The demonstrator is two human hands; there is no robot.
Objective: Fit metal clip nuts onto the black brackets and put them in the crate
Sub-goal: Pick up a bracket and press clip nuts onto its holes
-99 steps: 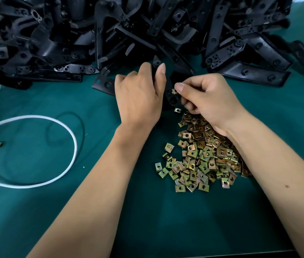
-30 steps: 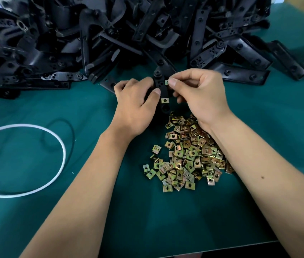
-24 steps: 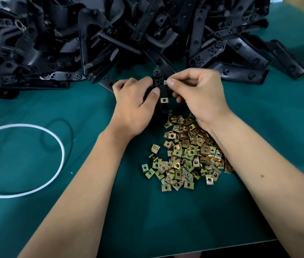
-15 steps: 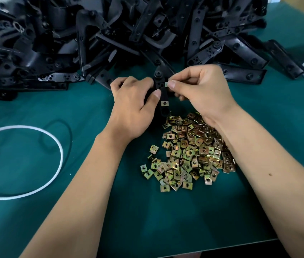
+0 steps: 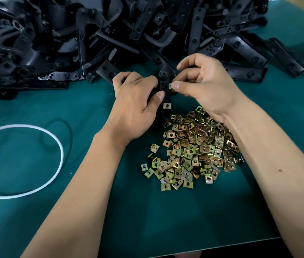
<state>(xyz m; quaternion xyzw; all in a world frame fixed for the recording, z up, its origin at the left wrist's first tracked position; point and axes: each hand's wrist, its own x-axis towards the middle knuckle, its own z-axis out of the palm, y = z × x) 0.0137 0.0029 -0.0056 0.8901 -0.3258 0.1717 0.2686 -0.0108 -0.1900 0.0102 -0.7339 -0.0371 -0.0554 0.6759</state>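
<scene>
Two hands: a left hand (image 5: 134, 107) and a right hand (image 5: 206, 86). One white cord loop (image 5: 35, 161), one heap of clip nuts (image 5: 194, 148) and one pile of black brackets (image 5: 110, 34), both too many to count.

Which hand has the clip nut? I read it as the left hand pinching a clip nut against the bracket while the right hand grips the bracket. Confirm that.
Not quite: the hands are swapped. In the head view the right hand pinches the clip nut against the bracket, while the left hand grips the bracket.
</scene>
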